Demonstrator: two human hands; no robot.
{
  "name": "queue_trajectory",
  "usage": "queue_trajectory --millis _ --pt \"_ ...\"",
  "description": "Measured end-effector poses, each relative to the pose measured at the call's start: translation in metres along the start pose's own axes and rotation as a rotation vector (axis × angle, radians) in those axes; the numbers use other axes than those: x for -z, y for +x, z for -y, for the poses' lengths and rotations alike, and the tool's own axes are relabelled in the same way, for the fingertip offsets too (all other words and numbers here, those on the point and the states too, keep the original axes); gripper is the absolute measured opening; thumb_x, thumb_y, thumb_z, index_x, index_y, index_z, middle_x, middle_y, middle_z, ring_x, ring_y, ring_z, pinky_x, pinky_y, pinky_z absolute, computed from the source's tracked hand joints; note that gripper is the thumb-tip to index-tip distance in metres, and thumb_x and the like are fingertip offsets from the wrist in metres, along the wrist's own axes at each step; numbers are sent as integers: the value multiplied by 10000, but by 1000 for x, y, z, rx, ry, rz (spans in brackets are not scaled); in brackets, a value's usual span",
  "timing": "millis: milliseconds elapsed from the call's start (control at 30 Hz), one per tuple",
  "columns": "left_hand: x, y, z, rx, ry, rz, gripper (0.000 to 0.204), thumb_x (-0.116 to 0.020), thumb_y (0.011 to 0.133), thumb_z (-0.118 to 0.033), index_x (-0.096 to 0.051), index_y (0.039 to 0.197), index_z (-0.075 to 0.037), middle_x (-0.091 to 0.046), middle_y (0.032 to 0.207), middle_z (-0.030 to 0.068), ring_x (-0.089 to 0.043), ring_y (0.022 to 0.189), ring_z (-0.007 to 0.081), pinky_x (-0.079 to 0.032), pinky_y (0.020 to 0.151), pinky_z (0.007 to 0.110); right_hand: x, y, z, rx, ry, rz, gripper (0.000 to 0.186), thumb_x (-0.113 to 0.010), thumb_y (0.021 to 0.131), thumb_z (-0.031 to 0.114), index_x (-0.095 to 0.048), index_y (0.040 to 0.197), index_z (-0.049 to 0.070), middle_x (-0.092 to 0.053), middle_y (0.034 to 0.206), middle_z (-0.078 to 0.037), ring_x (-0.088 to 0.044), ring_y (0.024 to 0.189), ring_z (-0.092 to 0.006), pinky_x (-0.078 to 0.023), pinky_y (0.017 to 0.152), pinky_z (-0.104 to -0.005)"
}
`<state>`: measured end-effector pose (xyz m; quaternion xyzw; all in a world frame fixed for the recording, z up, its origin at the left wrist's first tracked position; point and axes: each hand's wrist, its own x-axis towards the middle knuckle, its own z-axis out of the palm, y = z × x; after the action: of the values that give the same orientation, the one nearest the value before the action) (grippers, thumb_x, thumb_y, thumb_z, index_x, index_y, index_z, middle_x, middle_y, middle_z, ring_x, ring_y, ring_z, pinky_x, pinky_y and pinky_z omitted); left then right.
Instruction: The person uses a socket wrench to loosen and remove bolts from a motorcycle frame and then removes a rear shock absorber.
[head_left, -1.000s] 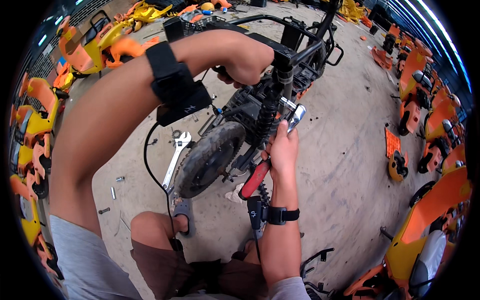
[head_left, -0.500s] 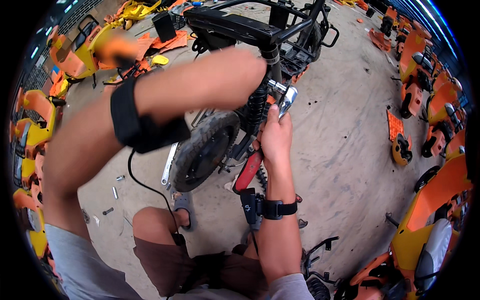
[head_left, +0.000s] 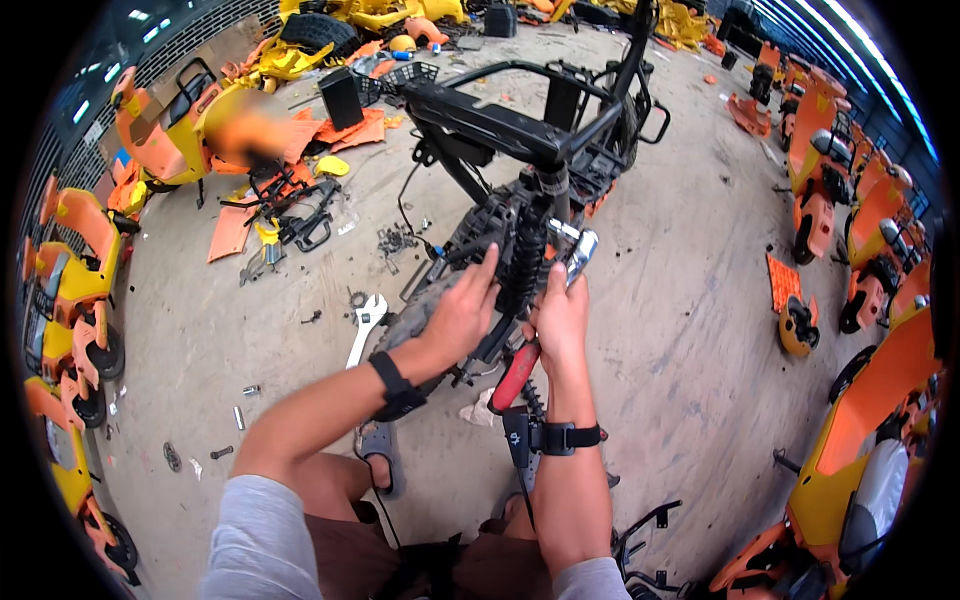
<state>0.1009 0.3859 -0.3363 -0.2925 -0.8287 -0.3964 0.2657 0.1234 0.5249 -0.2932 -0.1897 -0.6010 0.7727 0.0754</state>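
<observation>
My right hand grips a chrome socket wrench with a red handle; its socket end is at the front fork tube of a stripped black bike frame. My left hand is beside the black coil shock, over the front tyre, fingers stretched upward; whether they touch the bike is unclear. The tyre is partly hidden by this hand. A large adjustable wrench lies on the floor left of the tyre.
Loose sockets and small parts lie lower left. Rows of orange-yellow scooters line both sides. Piles of panels and black parts lie beyond, left of the bike. An orange helmet-like shell is on the right; black brackets lie lower right.
My left arm has swung down from across the top of the fork to beside the shock. My right hand keeps its grip on the wrench, slightly lower in view.
</observation>
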Motion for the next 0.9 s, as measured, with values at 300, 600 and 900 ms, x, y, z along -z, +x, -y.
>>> queue_trajectory --millis 300,600,900 --pt "-45 -4 19 653 -616 -135 456 -497 943 -20 -396 1386 9 -592 824 85 -588 650 139 -538 611 293 -5 -8 5 -21 61 60 194 -391 1025 313 -415 949 137 -356 598 39 -330 417 -64 -330 356 -257" --pt "69 57 -10 338 104 145 280 -615 902 -204 -651 1081 9 -667 747 171 -651 674 271 -505 645 364 3 -4 4 -53 -9 9 223 -416 1010 277 -423 975 56 -455 655 -30 -435 425 -113 -385 353 -278" --pt "104 151 -55 176 642 637 196 -624 853 -212 -722 938 -64 -661 817 218 -644 835 390 -510 734 468 2 -4 6 -26 -20 -12 227 -422 1006 264 -418 949 45 -447 625 -28 -430 404 -132 -372 340 -297"
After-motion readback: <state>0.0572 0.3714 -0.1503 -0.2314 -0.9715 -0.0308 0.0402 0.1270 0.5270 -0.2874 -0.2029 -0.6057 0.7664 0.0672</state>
